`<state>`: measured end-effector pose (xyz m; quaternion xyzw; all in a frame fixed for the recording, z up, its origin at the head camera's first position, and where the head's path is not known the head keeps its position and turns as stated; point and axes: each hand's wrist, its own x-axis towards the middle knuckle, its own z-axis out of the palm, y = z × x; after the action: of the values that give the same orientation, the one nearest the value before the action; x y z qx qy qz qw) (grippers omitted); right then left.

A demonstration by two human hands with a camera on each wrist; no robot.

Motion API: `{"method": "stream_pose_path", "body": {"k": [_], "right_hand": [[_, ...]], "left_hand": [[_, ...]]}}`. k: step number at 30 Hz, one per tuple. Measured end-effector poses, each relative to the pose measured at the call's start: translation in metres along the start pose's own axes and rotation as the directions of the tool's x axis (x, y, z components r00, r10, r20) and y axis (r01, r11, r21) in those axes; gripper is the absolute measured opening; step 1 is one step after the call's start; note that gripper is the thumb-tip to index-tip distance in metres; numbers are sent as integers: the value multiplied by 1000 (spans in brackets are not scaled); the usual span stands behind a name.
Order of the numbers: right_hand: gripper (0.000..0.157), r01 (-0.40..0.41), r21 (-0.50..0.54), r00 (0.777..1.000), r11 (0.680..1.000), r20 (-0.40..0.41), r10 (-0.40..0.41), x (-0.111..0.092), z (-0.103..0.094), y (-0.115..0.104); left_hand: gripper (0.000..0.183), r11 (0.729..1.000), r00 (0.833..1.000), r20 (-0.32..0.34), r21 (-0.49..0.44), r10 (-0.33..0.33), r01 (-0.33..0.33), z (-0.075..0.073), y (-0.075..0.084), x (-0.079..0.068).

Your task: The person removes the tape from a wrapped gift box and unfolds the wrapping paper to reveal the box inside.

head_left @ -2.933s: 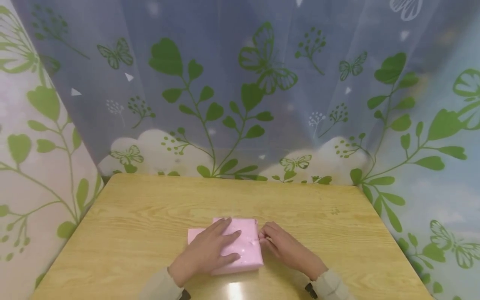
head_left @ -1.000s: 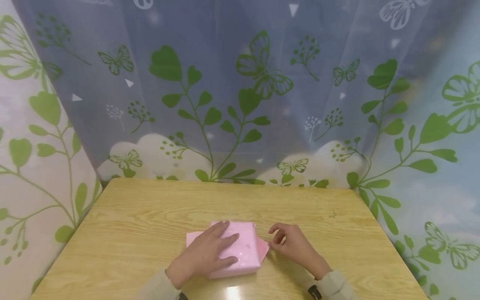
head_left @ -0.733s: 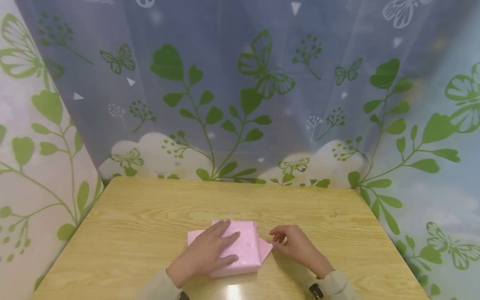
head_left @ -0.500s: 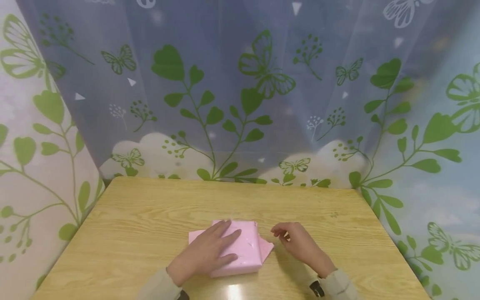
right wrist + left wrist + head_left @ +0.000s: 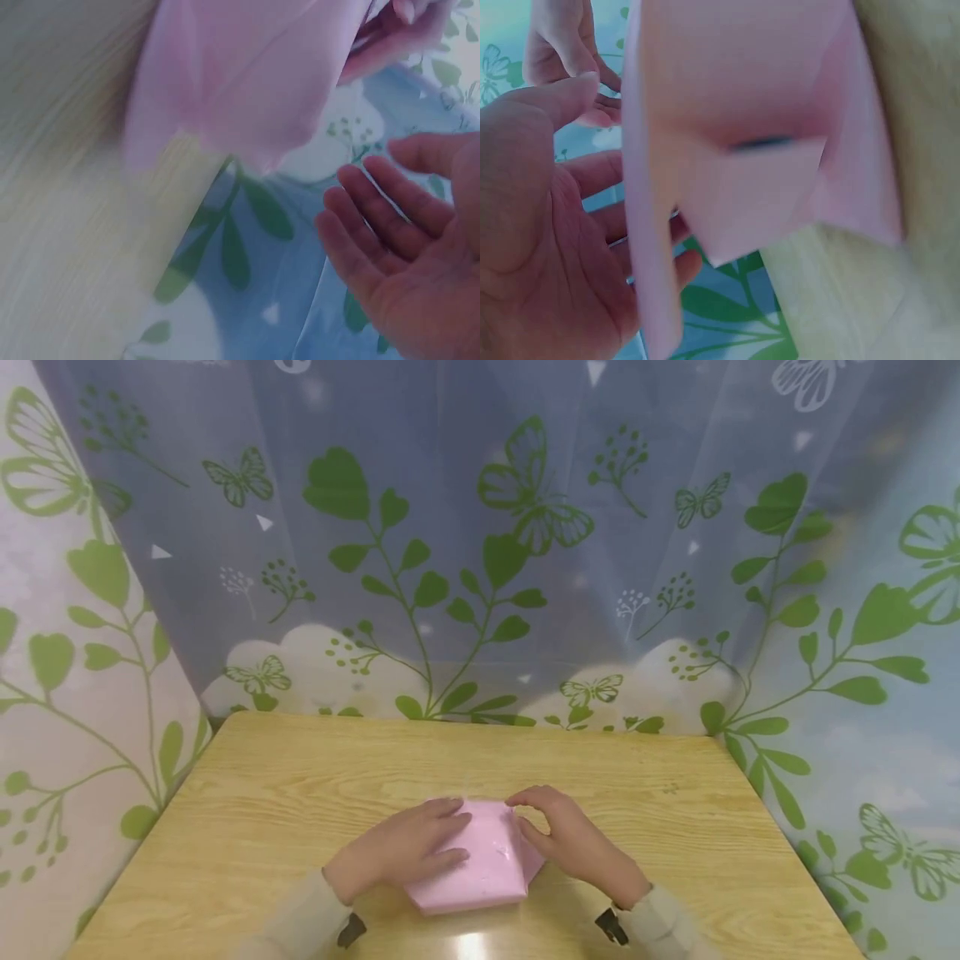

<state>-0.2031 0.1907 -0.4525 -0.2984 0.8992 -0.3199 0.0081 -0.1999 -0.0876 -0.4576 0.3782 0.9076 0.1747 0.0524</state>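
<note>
A pink paper-wrapped package lies on the wooden table. My left hand is spread over its left part, fingers straight across the top. In the left wrist view the left hand lies along the paper's outer face. The package's left end shows unfastened there, with a loose flap and a small dark edge inside. At the far right corner is my right hand, its index fingertip right at the paper's edge. A folded paper flap sticks out on the right, partly behind that hand. Loosely bent fingers of the right hand hold nothing.
The wood-grain table reaches to a blue curtain printed with green leaves and butterflies. Similar printed sheets hang at left and right. A black strap shows at the right cuff.
My right hand, earlier at the side flap, has drawn back from it and then moved in to the far right corner. My left hand has shifted slightly left, and the package has turned a little.
</note>
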Motion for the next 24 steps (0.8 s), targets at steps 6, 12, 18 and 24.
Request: {"method": "stream_pose_path", "body": {"k": [6, 12, 18, 24], "right_hand": [[33, 136, -12, 986, 991, 95, -134, 13, 12, -11], [33, 117, -25, 980, 993, 164, -111, 20, 19, -17], [29, 130, -58, 975, 990, 186, -117, 18, 18, -27], [25, 193, -142, 966, 971, 202, -163, 6, 12, -37]], "left_hand": [[40, 997, 998, 68, -75, 8, -3, -19, -13, 6], [33, 994, 993, 77, -74, 85, -79, -27, -24, 9], [29, 983, 982, 49, -47, 180, -178, -27, -33, 15], [39, 979, 971, 121, -39, 204, -201, -22, -35, 23]]}}
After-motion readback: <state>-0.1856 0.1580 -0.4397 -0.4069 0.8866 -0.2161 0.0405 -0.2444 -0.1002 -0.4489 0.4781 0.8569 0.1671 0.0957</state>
